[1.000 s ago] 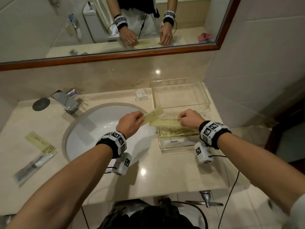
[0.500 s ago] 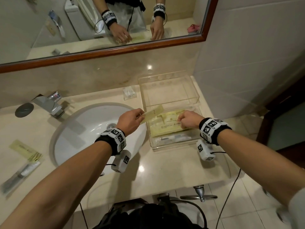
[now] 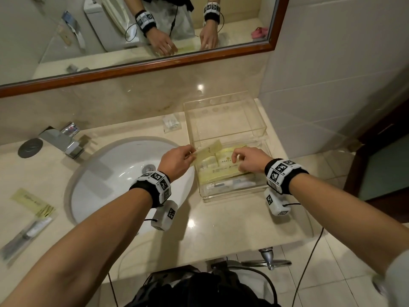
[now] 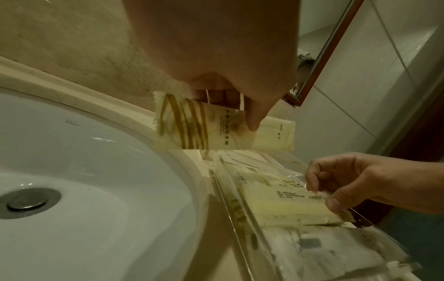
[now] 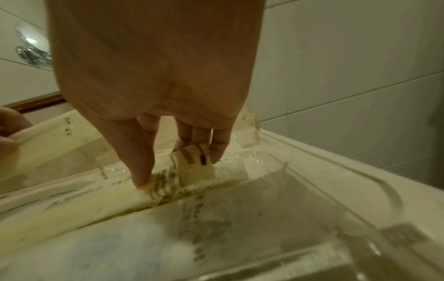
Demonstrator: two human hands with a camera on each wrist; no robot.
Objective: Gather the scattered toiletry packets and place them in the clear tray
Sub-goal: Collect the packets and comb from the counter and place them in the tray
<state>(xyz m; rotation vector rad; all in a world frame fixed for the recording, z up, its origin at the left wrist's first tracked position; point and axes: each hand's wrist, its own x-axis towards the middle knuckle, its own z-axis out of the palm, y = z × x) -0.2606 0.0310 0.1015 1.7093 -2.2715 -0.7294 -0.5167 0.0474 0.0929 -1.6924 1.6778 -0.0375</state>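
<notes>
The clear tray (image 3: 263,131) stands on the counter right of the sink and holds several packets. My left hand (image 3: 192,154) pinches a pale yellow packet (image 3: 209,150) by its striped end, level over the tray's left wall; the left wrist view shows this held packet (image 4: 216,131) under my thumb. My right hand (image 3: 238,162) is inside the tray, thumb and curled fingers pinching the right end of a wide yellow packet (image 3: 219,172) that lies on the pile. A clear toothbrush packet (image 3: 228,185) lies at the tray's near side.
On the counter's left lie a yellow packet (image 3: 31,201) and a clear toothbrush packet (image 3: 26,233). A small clear packet (image 3: 171,124) sits by the back wall, left of the tray. The white basin (image 3: 115,180) and chrome faucet (image 3: 63,141) fill the middle.
My right hand has lowered the wide yellow packet from above the tray onto the pile inside. My left hand, still holding its packet, has come slightly nearer the tray.
</notes>
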